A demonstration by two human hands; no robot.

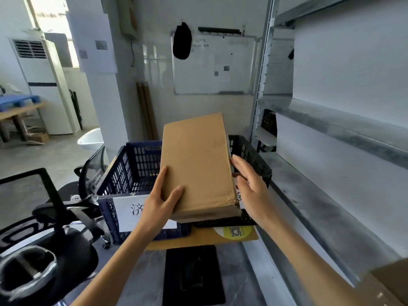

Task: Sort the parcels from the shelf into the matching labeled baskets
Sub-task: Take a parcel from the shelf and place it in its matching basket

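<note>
A flat brown cardboard parcel [196, 166] is held up over two baskets. My left hand [161, 204] grips its near left corner, thumb and a finger lying on the top face. My right hand [249, 186] touches the parcel's right edge with straight fingers. Below it on the left stands a blue basket [130, 171] with a white paper label [130, 210] on its front. A black basket [249, 153] stands to the right, mostly hidden behind the parcel, its label barely showing.
A grey metal shelf [331, 208] runs along the right, with another cardboard box [390, 281] at its near corner. A black office chair [44, 228] stands at the left. A black mat [192, 274] and a cardboard sheet [198, 238] lie below the baskets.
</note>
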